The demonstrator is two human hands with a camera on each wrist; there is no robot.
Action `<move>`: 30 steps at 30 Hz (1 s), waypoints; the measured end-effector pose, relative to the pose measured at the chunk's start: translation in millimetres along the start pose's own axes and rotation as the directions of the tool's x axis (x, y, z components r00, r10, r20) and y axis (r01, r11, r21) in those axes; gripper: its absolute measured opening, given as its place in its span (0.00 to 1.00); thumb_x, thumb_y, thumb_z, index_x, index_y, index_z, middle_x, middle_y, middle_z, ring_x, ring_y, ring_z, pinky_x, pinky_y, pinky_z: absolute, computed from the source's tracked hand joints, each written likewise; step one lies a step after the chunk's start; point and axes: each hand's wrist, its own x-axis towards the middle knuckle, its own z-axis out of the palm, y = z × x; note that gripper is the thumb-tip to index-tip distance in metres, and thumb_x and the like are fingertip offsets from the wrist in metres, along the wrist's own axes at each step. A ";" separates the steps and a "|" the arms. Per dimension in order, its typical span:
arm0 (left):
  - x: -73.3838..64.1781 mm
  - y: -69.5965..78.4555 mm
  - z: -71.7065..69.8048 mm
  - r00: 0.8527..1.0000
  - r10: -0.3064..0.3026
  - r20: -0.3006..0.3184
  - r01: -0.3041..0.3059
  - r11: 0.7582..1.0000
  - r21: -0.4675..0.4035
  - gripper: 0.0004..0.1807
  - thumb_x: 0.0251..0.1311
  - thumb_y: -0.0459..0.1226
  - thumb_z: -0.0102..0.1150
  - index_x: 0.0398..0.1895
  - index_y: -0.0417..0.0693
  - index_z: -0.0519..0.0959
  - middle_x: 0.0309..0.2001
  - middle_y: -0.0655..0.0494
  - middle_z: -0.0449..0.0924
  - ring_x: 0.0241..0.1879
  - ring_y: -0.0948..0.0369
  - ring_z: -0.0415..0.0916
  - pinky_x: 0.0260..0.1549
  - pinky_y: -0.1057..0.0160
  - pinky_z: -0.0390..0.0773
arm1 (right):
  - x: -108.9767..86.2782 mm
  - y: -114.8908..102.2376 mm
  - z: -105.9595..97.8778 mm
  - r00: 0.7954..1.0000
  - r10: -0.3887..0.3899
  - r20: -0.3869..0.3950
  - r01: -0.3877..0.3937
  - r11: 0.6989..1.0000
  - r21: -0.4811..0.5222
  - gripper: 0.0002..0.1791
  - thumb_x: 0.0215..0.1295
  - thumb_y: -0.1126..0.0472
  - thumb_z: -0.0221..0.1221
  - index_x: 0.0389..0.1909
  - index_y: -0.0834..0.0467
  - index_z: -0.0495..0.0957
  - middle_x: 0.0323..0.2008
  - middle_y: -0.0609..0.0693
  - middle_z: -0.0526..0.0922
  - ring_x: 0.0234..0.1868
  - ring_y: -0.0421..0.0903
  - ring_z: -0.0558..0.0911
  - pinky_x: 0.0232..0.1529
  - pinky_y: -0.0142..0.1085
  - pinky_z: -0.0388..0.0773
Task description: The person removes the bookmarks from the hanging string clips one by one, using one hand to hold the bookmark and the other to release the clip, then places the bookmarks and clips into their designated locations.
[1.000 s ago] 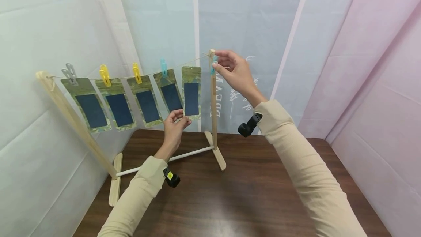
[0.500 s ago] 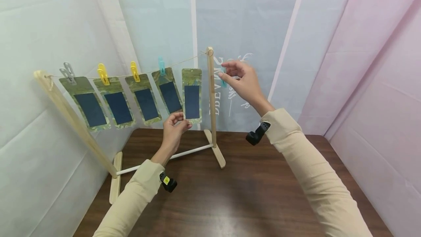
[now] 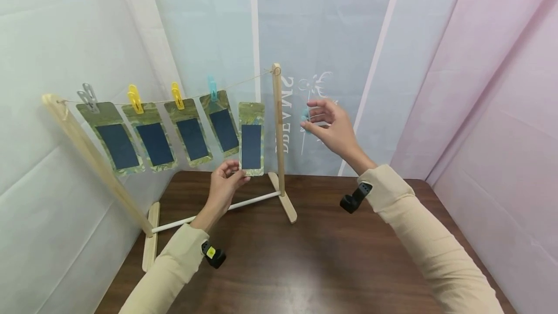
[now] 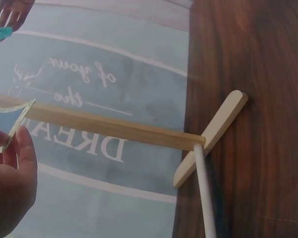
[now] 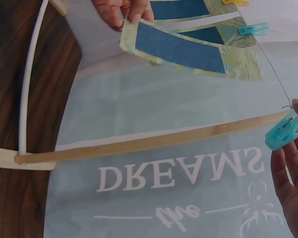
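Observation:
My left hand (image 3: 224,185) pinches the bottom edge of a green patterned card (image 3: 251,139) with a dark blue panel, held upright below the string (image 3: 244,81). In the left wrist view only a corner of that card shows beside the thumb. Right of the wooden post (image 3: 279,130), my right hand (image 3: 337,127) pinches a light blue clothespin (image 5: 286,130) between thumb and fingers, away from the string. Similar cards hang along the string, the nearest one (image 3: 222,130) under another light blue clothespin (image 3: 212,88) and partly behind the held card.
Two yellow clothespins (image 3: 176,96) and a grey one (image 3: 89,98) hold the other cards at left. A white rod (image 3: 255,201) joins the rack's wooden feet (image 3: 287,207) on the brown table (image 3: 327,256). A printed cloth backdrop (image 3: 322,23) stands behind.
My right hand has moved right and down, away from the post top, with the clothespin. My left hand has lowered the card slightly, so its top sits farther below the string.

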 end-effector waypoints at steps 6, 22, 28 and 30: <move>-5.7 -3.6 -6.5 1.000 -0.014 -0.013 0.014 1.000 0.000 0.12 0.58 0.18 0.52 0.44 0.34 0.71 0.36 0.50 0.74 0.32 0.61 0.77 0.36 0.63 0.84 | -13.7 6.1 -7.0 1.000 0.022 -0.012 -0.022 1.000 -0.021 0.21 0.56 0.72 0.67 0.50 0.71 0.75 0.43 0.65 0.80 0.41 0.56 0.82 0.42 0.36 0.82; -21.3 -14.0 -16.0 0.998 -0.052 -0.029 0.052 0.999 0.001 0.11 0.58 0.18 0.53 0.43 0.30 0.71 0.36 0.48 0.74 0.33 0.60 0.78 0.36 0.63 0.84 | -41.8 26.0 -18.4 0.994 0.050 -0.096 -0.052 0.998 -0.020 0.19 0.55 0.73 0.68 0.48 0.70 0.77 0.40 0.65 0.82 0.41 0.55 0.83 0.40 0.29 0.82; -31.5 -14.5 -15.1 0.996 -0.089 -0.014 0.089 0.996 -0.009 0.12 0.58 0.17 0.52 0.44 0.32 0.71 0.35 0.48 0.74 0.32 0.60 0.78 0.36 0.63 0.84 | -52.6 35.5 -22.2 0.994 0.066 -0.090 -0.068 0.998 -0.016 0.19 0.55 0.74 0.67 0.49 0.71 0.77 0.39 0.66 0.82 0.38 0.46 0.83 0.36 0.26 0.81; -35.0 -14.6 -14.5 0.994 -0.111 -0.019 0.111 0.994 -0.011 0.12 0.58 0.17 0.52 0.44 0.33 0.71 0.35 0.48 0.74 0.33 0.60 0.78 0.36 0.63 0.84 | -56.5 38.1 -23.1 0.993 0.078 -0.094 -0.079 0.997 -0.015 0.20 0.55 0.74 0.67 0.49 0.70 0.77 0.39 0.66 0.82 0.39 0.47 0.83 0.36 0.26 0.81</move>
